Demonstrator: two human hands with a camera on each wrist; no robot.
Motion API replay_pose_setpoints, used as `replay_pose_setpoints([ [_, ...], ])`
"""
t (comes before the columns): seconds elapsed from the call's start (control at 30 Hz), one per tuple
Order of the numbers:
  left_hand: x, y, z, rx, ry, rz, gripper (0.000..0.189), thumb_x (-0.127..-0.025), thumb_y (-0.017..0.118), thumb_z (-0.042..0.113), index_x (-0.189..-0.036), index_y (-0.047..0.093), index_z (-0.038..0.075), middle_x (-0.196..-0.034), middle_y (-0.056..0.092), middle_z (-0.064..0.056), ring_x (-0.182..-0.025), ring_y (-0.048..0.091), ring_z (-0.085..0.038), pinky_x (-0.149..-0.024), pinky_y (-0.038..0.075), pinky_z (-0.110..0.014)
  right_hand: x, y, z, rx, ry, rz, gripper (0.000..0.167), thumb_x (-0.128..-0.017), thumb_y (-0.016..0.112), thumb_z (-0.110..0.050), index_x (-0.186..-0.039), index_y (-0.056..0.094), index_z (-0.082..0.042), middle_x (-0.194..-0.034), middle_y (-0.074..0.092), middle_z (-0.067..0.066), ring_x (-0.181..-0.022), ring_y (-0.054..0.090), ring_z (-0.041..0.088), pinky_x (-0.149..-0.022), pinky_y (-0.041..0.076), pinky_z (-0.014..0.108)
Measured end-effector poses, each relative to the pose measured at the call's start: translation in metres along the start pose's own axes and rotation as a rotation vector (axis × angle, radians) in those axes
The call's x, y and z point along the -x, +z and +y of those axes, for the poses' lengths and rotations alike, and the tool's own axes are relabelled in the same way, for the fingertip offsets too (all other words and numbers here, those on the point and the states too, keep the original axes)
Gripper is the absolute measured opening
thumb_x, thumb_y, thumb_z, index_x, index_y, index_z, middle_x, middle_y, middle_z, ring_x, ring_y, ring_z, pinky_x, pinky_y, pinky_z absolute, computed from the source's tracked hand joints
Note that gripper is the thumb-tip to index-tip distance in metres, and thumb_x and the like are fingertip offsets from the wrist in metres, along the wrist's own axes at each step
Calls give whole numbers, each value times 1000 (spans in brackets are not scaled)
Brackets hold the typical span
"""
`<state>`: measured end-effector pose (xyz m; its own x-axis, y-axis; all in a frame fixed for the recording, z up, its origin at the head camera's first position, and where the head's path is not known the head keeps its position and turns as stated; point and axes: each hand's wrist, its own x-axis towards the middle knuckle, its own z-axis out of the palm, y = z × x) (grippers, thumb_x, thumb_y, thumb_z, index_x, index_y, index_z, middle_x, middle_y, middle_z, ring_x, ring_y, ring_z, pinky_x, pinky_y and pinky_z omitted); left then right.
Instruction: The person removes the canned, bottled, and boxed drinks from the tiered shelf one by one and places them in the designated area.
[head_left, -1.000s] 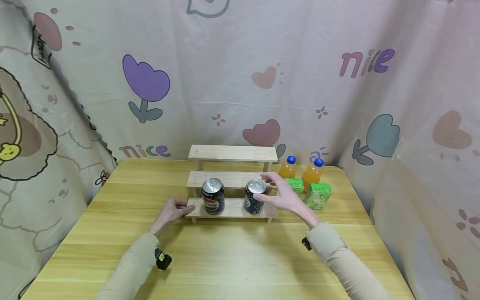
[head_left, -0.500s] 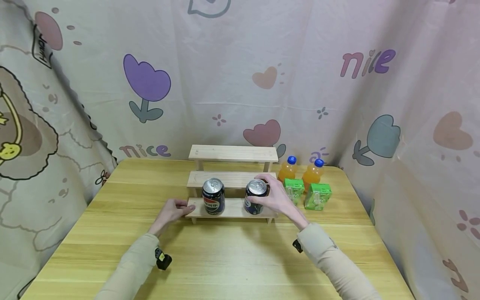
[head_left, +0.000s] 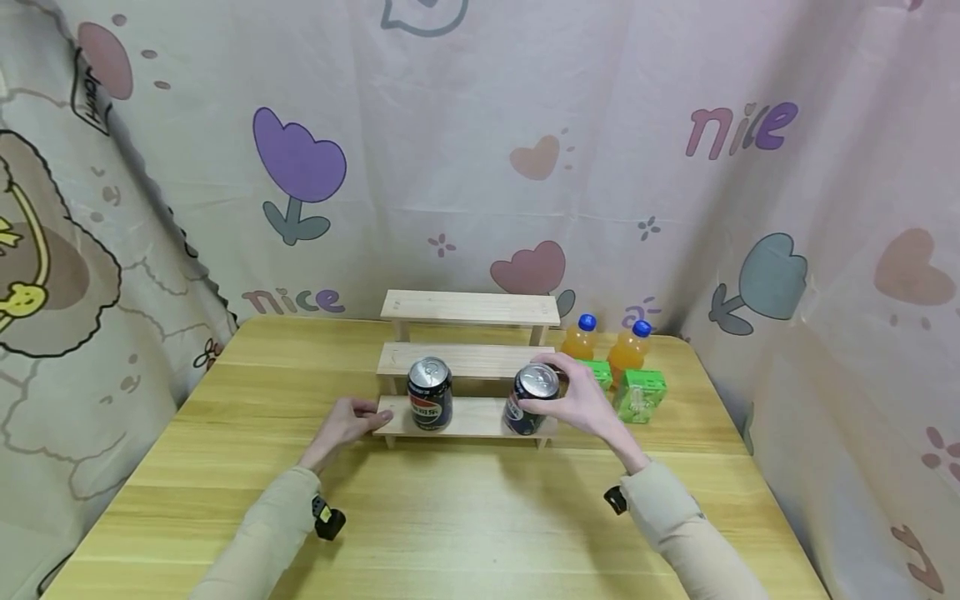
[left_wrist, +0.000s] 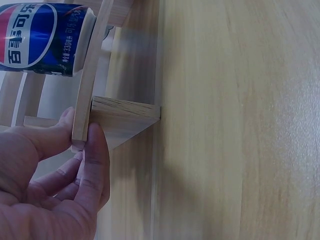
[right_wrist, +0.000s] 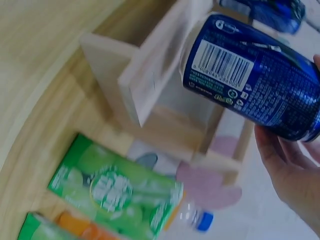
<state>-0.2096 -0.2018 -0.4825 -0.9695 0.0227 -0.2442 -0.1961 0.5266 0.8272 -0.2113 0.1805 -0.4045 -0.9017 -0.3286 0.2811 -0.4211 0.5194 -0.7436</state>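
Observation:
A three-tier wooden shelf rack stands on the table. My left hand pinches the left end of its lowest board between thumb and fingers. At the right end of that board, my right hand grips a dark blue soda can near its top, thumb in front and fingers behind. This can leans a little to the right, its base close over the board. Its barcode side faces the right wrist view. A second soda can stands upright on the left part of the same board.
Right of the rack stand two orange juice bottles with blue caps. In front of them are two green drink cartons, one partly behind my right hand. A printed curtain hangs behind the wooden table.
My right hand closed round the right can, then shifted it to the right along the lowest board, tilting it slightly. My left hand has stayed on the board's left end.

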Motion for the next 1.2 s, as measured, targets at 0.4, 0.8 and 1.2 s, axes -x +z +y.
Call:
replay_pose_setpoints([
  [0.4, -1, 0, 1, 25, -3, -10, 47, -93, 73, 28, -118, 64, -10, -99, 71, -16, -87, 64, -18, -76, 53, -30, 35, -53, 29, 44, 66, 42, 56, -75, 90, -20, -124, 65, -10, -119, 70, 10, -104, 63, 17, -91, 52, 29],
  [0.8, -1, 0, 0, 32, 14, -13, 42, -93, 73, 26, -115, 66, -9, -95, 72, -13, -84, 63, -16, -72, 50, -27, 74, -99, 67, 146, 163, 85, 58, -75, 90, -19, -125, 64, -5, -122, 68, 15, -101, 54, -13, -92, 42, 5],
  [1.2, 0, 1, 0, 36, 9, -6, 40, -92, 74, 26, -113, 68, -8, -92, 72, -11, -82, 62, -14, -72, 50, -26, 87, -112, 90, 220, 250, 88, 61, -76, 90, -26, -126, 63, -3, -129, 65, 22, -114, 63, 25, -97, 55, 48],
])
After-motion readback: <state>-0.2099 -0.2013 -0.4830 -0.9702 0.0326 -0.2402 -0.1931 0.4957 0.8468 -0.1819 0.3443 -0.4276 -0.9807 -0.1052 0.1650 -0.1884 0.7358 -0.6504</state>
